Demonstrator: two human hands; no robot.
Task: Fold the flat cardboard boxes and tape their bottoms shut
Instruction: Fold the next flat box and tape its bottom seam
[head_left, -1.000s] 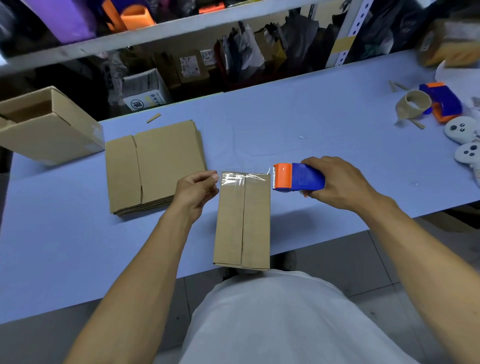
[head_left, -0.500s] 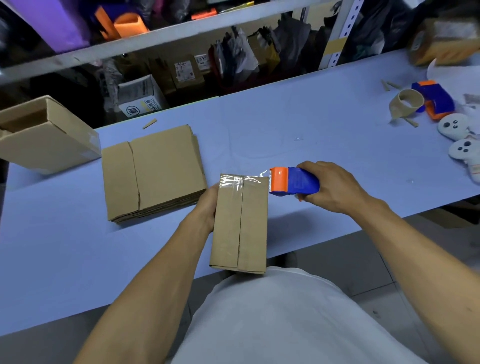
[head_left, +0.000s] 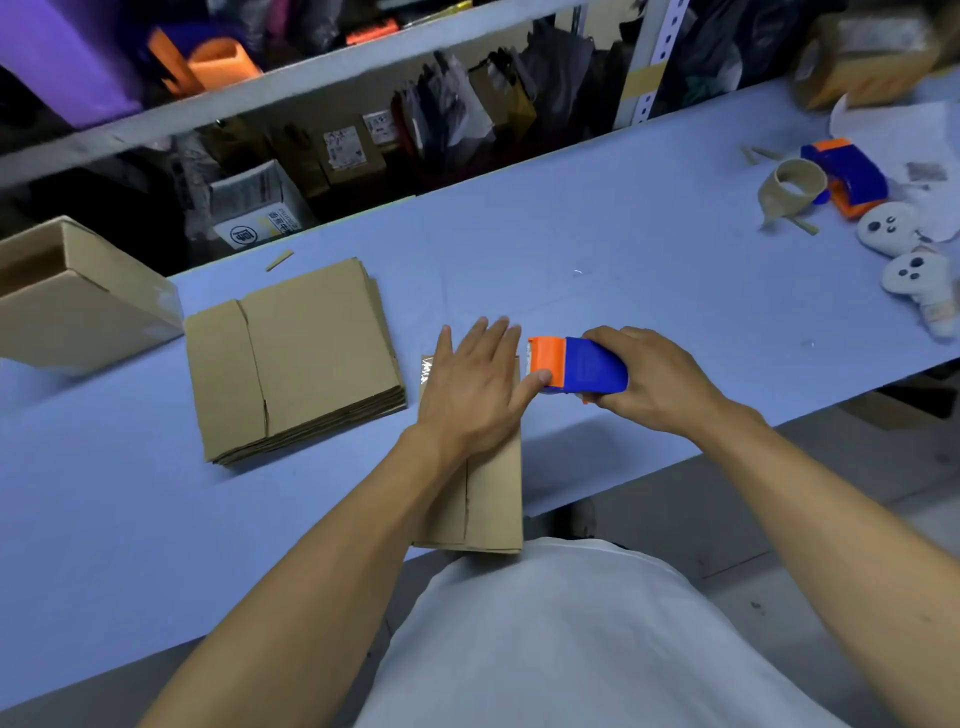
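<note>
A folded-up cardboard box (head_left: 488, 499) stands at the table's near edge with its bottom flaps up, the centre seam running toward me. Clear tape shows at its far left corner. My left hand (head_left: 475, 387) lies flat on the far end of the box, fingers straight, the thumb touching the orange front of the tape dispenser. My right hand (head_left: 647, 382) grips the blue and orange tape dispenser (head_left: 576, 366) at the box's far right corner. A stack of flat cardboard boxes (head_left: 296, 358) lies to the left.
An assembled open box (head_left: 78, 301) sits at the far left on the blue table (head_left: 597, 260). At the far right are a second tape dispenser (head_left: 847, 176), a cardboard tape core (head_left: 792, 189) and white ghost-shaped toys (head_left: 888, 228). Cluttered shelving runs behind the table.
My left hand moved from the box's left side onto its top and now presses flat over the taped end. The dispenser stayed at the box's far right corner.
</note>
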